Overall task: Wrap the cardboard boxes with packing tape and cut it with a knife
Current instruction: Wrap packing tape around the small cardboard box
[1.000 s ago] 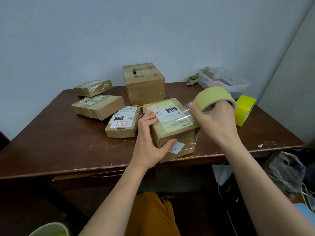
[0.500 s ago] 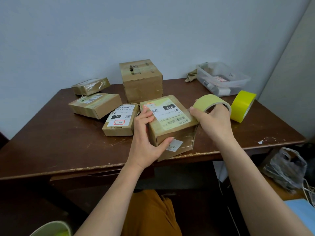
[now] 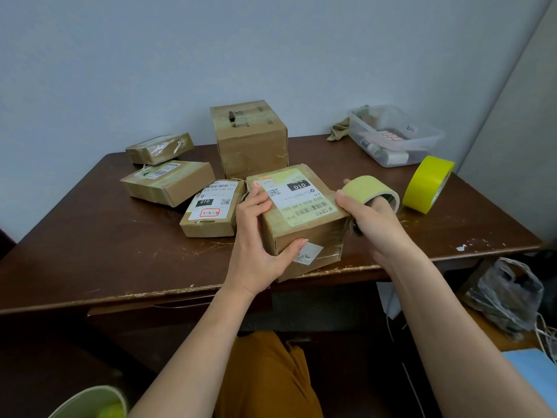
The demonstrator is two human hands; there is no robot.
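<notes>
A labelled cardboard box (image 3: 304,233) stands at the table's front edge, its near corner slightly past the rim. My left hand (image 3: 256,236) grips its left front corner, thumb on the front face and fingers on the top. My right hand (image 3: 370,224) holds a pale yellow-green tape roll (image 3: 369,190) against the box's right top edge, fingers through the core. Clear tape lies over the box's right side. No knife is in sight.
A bright yellow tape roll (image 3: 428,184) stands on edge at the right. Several other cardboard boxes (image 3: 250,137) sit behind and left on the brown table (image 3: 90,236). A clear plastic bin (image 3: 394,137) is at the back right. A plastic bag (image 3: 506,297) lies beside the table.
My right hand has brought the tape roll down from above the box to its right top edge, laying tape along the side. My left hand has kept its grip.
</notes>
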